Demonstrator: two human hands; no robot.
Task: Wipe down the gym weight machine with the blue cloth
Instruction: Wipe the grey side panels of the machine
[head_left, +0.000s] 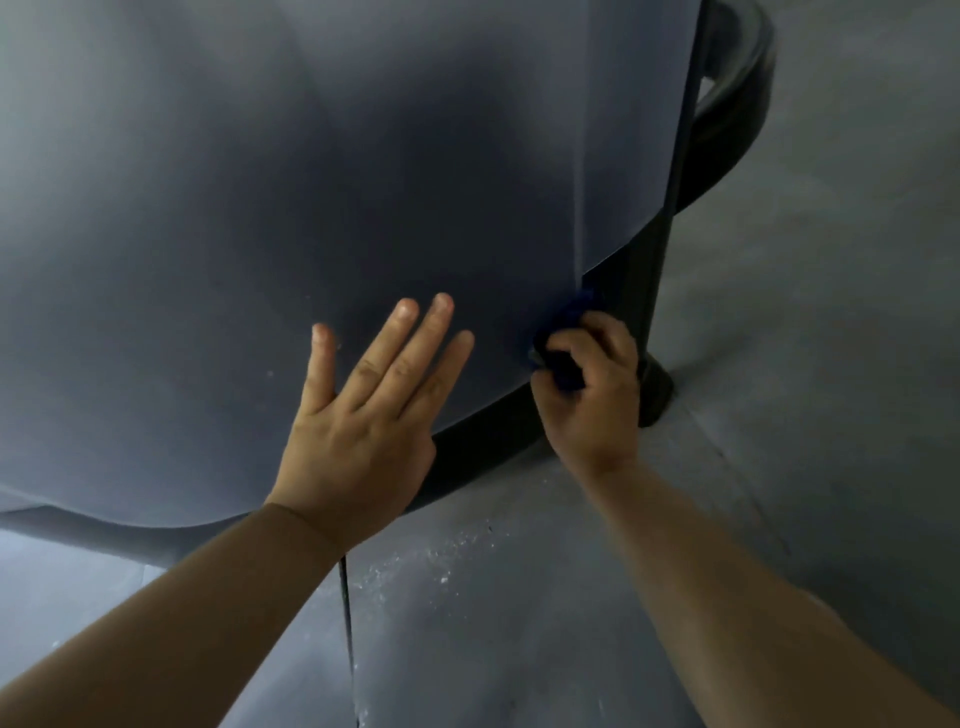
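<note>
currently wiping: right grip bunched round the blue cloth at the machine panel lower edge, left grip flat and open; next, probably follow that edge.

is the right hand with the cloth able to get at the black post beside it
Probably yes: the right hand holding the blue cloth sits right next to the black post, with nothing between them.

Grey floor down here, matt and a bit scuffed, and the same grey carries up the right side. There's a scatter of white specks across it, with a thin dark seam running toward the bottom edge. The light is dim, soft and bluish.
</note>
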